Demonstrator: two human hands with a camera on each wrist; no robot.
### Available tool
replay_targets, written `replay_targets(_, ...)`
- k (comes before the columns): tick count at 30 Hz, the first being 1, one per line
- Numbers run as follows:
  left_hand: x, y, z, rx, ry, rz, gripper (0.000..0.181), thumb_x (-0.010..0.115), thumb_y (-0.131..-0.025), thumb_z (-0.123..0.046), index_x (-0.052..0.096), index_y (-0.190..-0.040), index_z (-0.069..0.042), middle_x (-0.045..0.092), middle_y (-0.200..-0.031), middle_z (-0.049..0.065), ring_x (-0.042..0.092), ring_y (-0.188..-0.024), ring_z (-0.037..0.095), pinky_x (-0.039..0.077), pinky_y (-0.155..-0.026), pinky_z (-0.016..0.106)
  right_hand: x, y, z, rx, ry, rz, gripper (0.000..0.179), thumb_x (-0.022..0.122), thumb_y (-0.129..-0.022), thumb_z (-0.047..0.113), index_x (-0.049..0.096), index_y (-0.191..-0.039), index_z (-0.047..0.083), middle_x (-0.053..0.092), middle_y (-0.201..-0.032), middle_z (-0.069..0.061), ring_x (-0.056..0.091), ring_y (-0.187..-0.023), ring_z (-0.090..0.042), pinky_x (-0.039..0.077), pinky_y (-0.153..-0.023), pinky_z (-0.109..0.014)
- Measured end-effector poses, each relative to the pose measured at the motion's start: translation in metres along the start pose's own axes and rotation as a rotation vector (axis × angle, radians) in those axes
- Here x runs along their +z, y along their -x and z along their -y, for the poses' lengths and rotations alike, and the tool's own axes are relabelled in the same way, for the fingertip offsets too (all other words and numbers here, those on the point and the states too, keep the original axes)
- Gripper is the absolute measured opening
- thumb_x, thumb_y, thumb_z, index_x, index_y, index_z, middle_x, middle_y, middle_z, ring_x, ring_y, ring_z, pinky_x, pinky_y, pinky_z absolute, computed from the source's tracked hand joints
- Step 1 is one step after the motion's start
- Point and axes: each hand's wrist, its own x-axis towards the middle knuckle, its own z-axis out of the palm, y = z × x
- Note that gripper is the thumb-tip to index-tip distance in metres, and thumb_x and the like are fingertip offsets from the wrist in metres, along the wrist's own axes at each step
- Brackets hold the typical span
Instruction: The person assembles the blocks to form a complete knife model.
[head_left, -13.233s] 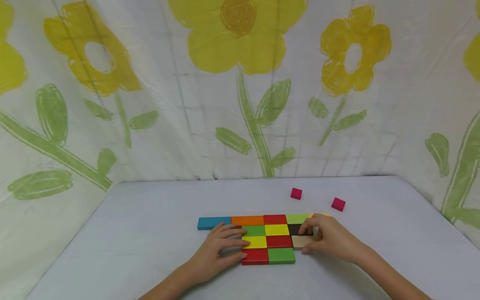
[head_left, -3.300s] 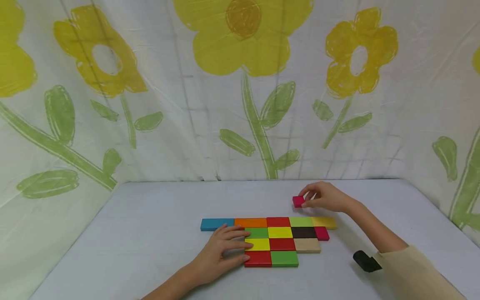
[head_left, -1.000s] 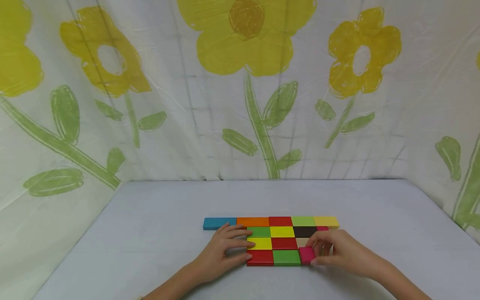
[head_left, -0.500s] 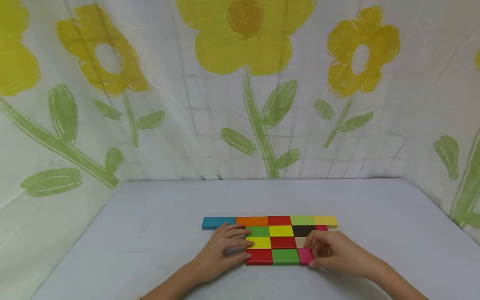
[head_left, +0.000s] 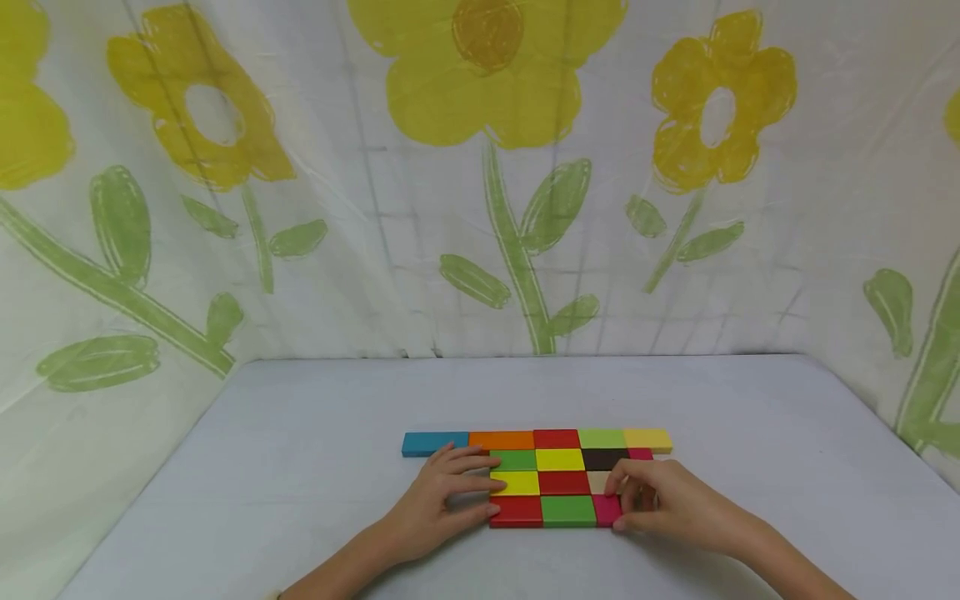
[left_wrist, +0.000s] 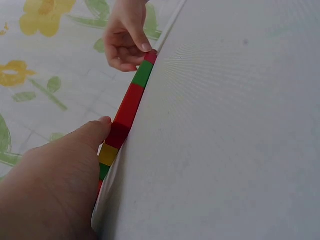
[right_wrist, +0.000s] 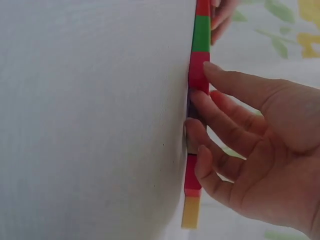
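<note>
Flat coloured wooden blocks lie edge to edge in several rows on the table. At the right end of the front row, a pink block (head_left: 606,510) touches the front green block (head_left: 568,511). My right hand (head_left: 678,507) pinches this pink block, its thumb at the near edge and its fingers curled behind. My left hand (head_left: 423,510) rests with extended fingers against the left ends of the front red block (head_left: 515,511), the yellow block (head_left: 519,483) and the green block above them. In the right wrist view, the thumb presses on the pink block (right_wrist: 198,70). My right fingers partly cover the beige block (head_left: 597,481).
The back row runs from a blue block (head_left: 435,442) to a pale yellow block (head_left: 648,440). A second pink block (head_left: 640,454) sits beside the dark brown block (head_left: 606,458). Behind the white table (head_left: 337,400) hangs a curtain (head_left: 337,275) with painted flowers.
Both loose pink blocks from the back of the table are now at the rows' right ends. Over the last second, my right hand has brought the front one flush against the green block.
</note>
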Motion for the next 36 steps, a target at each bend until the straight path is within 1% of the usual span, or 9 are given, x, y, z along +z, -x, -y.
replay_targets(8, 0.000, 0.001, 0.000, -0.008, 0.006, 0.008, 0.030, 0.073, -0.100, -0.040, 0.079, -0.126, -0.027, 0.065, -0.146, -0.008, 0.048, -0.146, 0.028, 0.019, -0.123, 0.073, -0.006, 0.002, -0.003, -0.087, 0.029, -0.030, 0.019, 0.082, -0.092, 0.013, 0.069, -0.106, 0.014, 0.069, -0.089, 0.014, 0.061, -0.077, -0.001, 0.053, -0.064, -0.024)
replay_targets(11, -0.001, 0.002, 0.000, -0.012, 0.012, 0.010, 0.030, 0.072, -0.100, -0.040, 0.079, -0.126, -0.027, 0.064, -0.146, -0.008, 0.048, -0.147, 0.028, 0.019, -0.123, 0.073, -0.011, 0.003, -0.003, -0.099, 0.036, -0.048, 0.018, 0.080, -0.094, 0.011, 0.070, -0.108, 0.013, 0.071, -0.092, 0.013, 0.061, -0.079, -0.001, 0.053, -0.064, -0.024)
replay_targets(15, -0.001, 0.003, 0.001, -0.014, 0.018, 0.010, 0.030, 0.073, -0.100, -0.039, 0.078, -0.126, -0.027, 0.064, -0.147, -0.008, 0.048, -0.147, 0.028, 0.018, -0.123, 0.073, -0.017, 0.005, -0.002, -0.100, 0.065, -0.079, 0.017, 0.080, -0.094, 0.015, 0.070, -0.108, 0.013, 0.071, -0.092, 0.013, 0.060, -0.079, -0.002, 0.053, -0.065, -0.023)
replay_targets(19, -0.002, 0.002, 0.001, 0.001, 0.014, 0.002, 0.029, 0.074, -0.100, -0.037, 0.079, -0.126, -0.026, 0.064, -0.146, -0.007, 0.049, -0.146, 0.028, 0.019, -0.123, 0.073, -0.024, 0.008, -0.002, -0.081, 0.091, -0.110, 0.018, 0.081, -0.094, 0.018, 0.070, -0.107, 0.014, 0.067, -0.092, 0.014, 0.058, -0.077, -0.003, 0.052, -0.064, -0.023)
replay_targets(24, -0.003, 0.002, -0.001, 0.021, 0.001, -0.020, 0.029, 0.074, -0.100, -0.036, 0.079, -0.126, -0.025, 0.065, -0.145, -0.007, 0.051, -0.145, 0.028, 0.023, -0.122, 0.072, -0.034, 0.010, -0.005, -0.111, 0.143, -0.171, 0.015, 0.082, -0.094, 0.019, 0.072, -0.105, 0.016, 0.068, -0.093, 0.014, 0.058, -0.076, -0.002, 0.052, -0.062, -0.023)
replay_targets(26, -0.004, 0.002, -0.002, 0.027, -0.008, -0.032, 0.029, 0.074, -0.100, -0.037, 0.078, -0.126, -0.024, 0.065, -0.145, -0.006, 0.052, -0.144, 0.029, 0.024, -0.121, 0.072, -0.038, 0.011, -0.005, -0.102, 0.162, -0.191, 0.014, 0.082, -0.094, 0.019, 0.073, -0.104, 0.017, 0.070, -0.094, 0.014, 0.058, -0.077, -0.002, 0.052, -0.062, -0.023)
replay_targets(30, -0.009, 0.004, -0.004, 0.001, -0.027, -0.040, 0.032, 0.074, -0.100, -0.037, 0.077, -0.129, -0.024, 0.065, -0.145, -0.006, 0.051, -0.144, 0.031, 0.027, -0.121, 0.071, -0.045, 0.016, -0.008, -0.059, 0.204, -0.232, 0.012, 0.081, -0.094, 0.018, 0.074, -0.105, 0.017, 0.070, -0.095, 0.014, 0.058, -0.080, -0.001, 0.052, -0.065, -0.023)
replay_targets(32, -0.013, 0.004, -0.004, -0.007, -0.047, -0.049, 0.034, 0.075, -0.099, -0.037, 0.076, -0.131, -0.024, 0.066, -0.145, -0.005, 0.051, -0.144, 0.032, 0.030, -0.119, 0.071, -0.047, 0.019, -0.011, -0.057, 0.230, -0.260, 0.012, 0.080, -0.094, 0.015, 0.074, -0.105, 0.016, 0.070, -0.095, 0.014, 0.058, -0.080, 0.000, 0.051, -0.065, -0.023)
replay_targets(36, -0.020, 0.004, -0.004, -0.005, -0.078, -0.104, 0.036, 0.078, -0.097, -0.033, 0.076, -0.132, -0.022, 0.066, -0.145, -0.001, 0.050, -0.144, 0.035, 0.029, -0.119, 0.073, -0.053, 0.026, -0.017, -0.031, 0.276, -0.317, 0.012, 0.080, -0.094, 0.015, 0.075, -0.105, 0.017, 0.071, -0.094, 0.014, 0.058, -0.080, 0.002, 0.051, -0.063, -0.023)
